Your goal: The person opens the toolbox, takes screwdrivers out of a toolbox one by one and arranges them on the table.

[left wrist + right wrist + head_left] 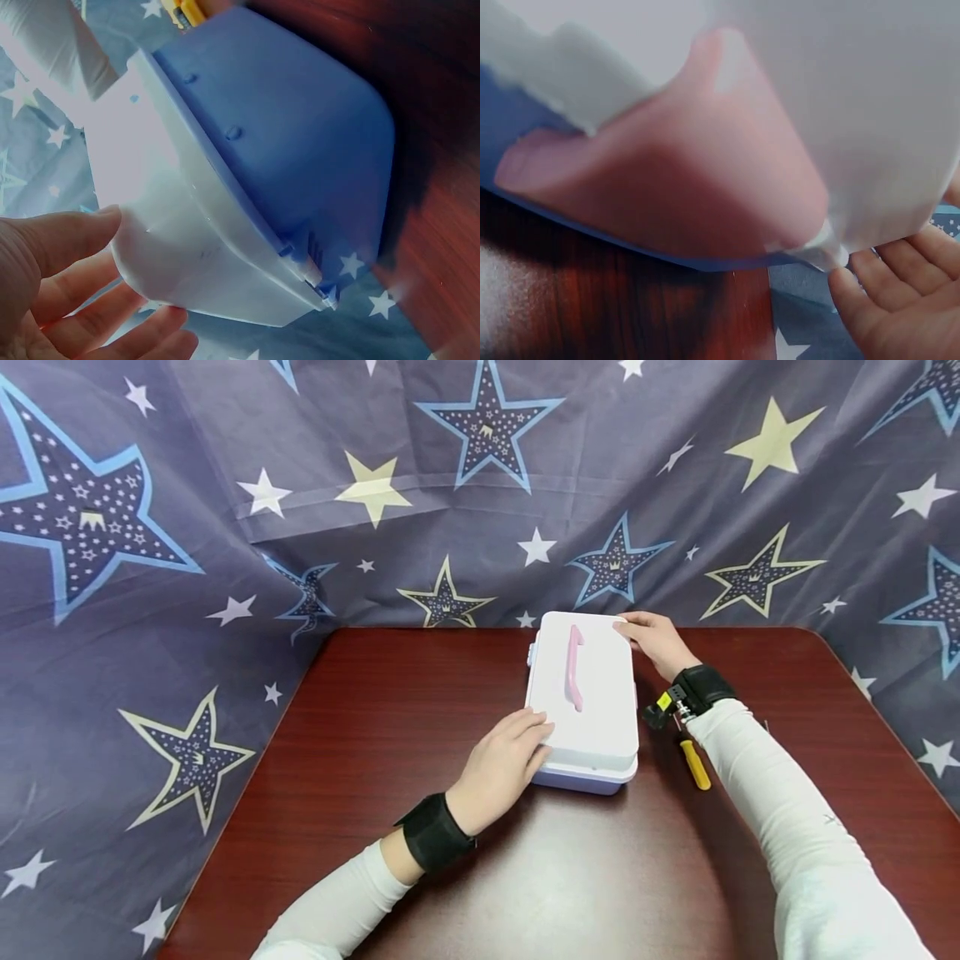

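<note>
A storage box stands lengthwise on the table, with a white lid (592, 727) over a blue base (577, 782). Along the lid's top runs a pink handle (573, 668). My left hand (502, 764) touches the lid at its near left corner, fingers nearly straight over the edge; the left wrist view has the thumb on the lid as well. At the far right corner my right hand (658, 639) holds the lid, thumb on top and fingers round the far end. A pink latch (705, 165) on the box's side fills much of the right wrist view.
A yellow-handled tool (695, 764) lies to the right of the box, under the right forearm; its far part is hidden. The dark red table (390, 710) meets a star-patterned cloth (315, 460) at its back and sides.
</note>
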Available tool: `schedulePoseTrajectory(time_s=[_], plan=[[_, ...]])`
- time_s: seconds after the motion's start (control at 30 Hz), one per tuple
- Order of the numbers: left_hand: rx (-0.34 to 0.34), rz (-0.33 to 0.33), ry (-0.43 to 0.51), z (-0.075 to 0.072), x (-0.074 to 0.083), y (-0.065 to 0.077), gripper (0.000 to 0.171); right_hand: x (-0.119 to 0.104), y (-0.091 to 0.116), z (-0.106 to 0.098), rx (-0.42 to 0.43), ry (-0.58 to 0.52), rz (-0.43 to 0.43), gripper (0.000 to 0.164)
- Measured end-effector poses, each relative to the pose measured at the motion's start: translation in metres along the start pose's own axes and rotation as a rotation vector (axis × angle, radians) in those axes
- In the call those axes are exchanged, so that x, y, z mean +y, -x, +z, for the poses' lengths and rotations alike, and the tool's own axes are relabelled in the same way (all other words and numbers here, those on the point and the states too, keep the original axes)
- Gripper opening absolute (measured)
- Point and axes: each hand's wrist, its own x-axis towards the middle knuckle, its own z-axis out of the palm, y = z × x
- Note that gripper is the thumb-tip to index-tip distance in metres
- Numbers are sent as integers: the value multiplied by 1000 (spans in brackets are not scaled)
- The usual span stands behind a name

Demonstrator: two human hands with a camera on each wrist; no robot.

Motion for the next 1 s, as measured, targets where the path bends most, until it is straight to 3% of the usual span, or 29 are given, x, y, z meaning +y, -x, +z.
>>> schedulePoseTrajectory(time_s=[0.27,0.53,0.8,1.0], plan=[[7,27,-7,-3,-6,1,31,1,11,-5,8,56,8,57],[-29,-38,-68,-20,-24,2,32,6,45,-10,65,149,-56,48],[-122,-126,-145,-35,-57,-1,34,9,90,-6,58,182,-73,41],[-228,-108,-142,-40,-82,-13,36,16,132,4,103,189,-35,47]])
